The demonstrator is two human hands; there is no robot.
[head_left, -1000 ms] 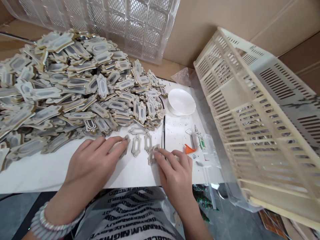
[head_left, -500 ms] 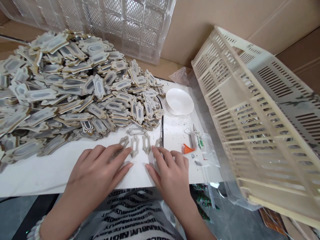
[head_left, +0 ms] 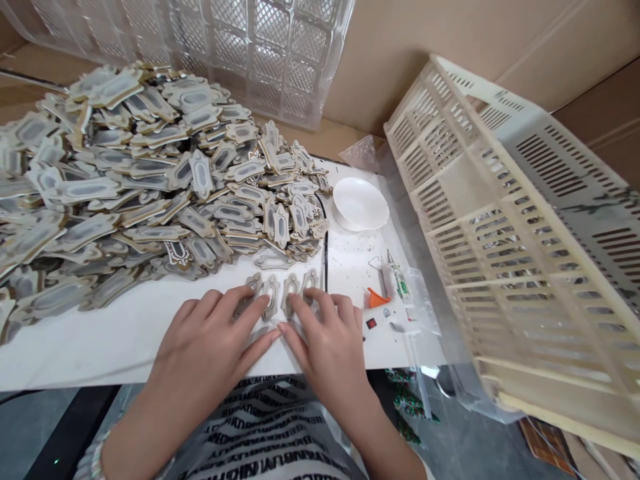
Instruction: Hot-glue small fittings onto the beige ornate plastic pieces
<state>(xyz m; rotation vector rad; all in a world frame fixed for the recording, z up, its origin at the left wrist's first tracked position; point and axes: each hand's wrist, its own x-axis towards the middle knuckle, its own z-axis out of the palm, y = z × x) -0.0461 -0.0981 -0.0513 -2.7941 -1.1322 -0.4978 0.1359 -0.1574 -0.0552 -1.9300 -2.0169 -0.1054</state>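
Several small ornate frame pieces lie upright side by side on the white table (head_left: 120,347). My left hand (head_left: 210,333) rests open, its fingertips on the leftmost frame piece (head_left: 254,283) and the base of a second frame piece (head_left: 271,293). Opposite it, my right hand (head_left: 325,337) is open too, touching a third frame piece (head_left: 291,287) and the rightmost frame piece (head_left: 309,280). The two thumbs nearly meet below the row. Just above, another frame piece (head_left: 275,262) lies crosswise. Fingers partly hide the lower ends of the row.
A large heap of similar frame pieces (head_left: 150,177) fills the left and back. To the right are a white bowl (head_left: 360,203), an orange scoop-like piece (head_left: 377,298), a green-and-white tube (head_left: 400,283) and a red switch (head_left: 371,323). A cream plastic crate (head_left: 465,180) leans at right; clear trays (head_left: 240,53) stand behind.
My hands have come closer together, the right one moving left and the left one right. The frame pieces now sit closer in a row. The red switch has come into view.
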